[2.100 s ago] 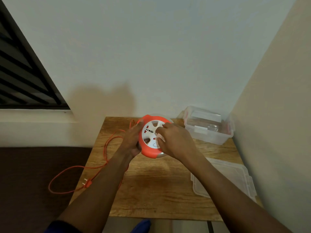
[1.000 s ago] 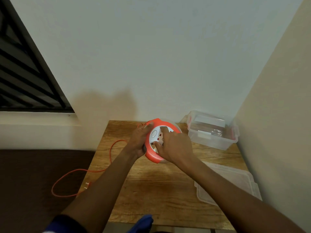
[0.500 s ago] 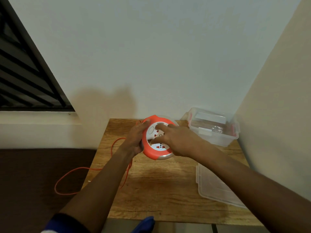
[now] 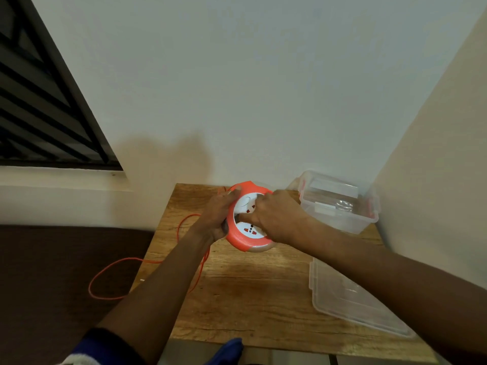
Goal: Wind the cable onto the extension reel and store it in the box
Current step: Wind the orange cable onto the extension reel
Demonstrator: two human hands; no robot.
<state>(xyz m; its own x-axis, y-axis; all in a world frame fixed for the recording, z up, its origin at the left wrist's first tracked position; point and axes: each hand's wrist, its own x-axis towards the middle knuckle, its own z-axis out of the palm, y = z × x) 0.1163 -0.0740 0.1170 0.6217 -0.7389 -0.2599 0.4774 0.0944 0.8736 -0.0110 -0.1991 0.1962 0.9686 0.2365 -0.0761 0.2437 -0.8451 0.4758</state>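
Reel [image 4: 247,237] looks rigid, light plastic: left hand [image 4: 214,218] clasps its orange rim, right hand [image 4: 274,216] curls onto the face; limp cable [image 4: 116,270] trails loose

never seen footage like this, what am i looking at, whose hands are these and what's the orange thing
There is no machine here. The picture comes from a camera worn on a person's head, looking forward and down, so the two arms reaching in from the bottom are that person's own.

The left hand grips the side of a round orange extension reel with a white socket face, held above a small wooden table. The right hand lies over the reel's face, fingers on its centre.

An orange cable trails from the reel off the table's left edge and loops over the dark floor, so it is not fully wound.

At the back right of the table stands a clear plastic box, open. Its lid lies flat nearer the person.
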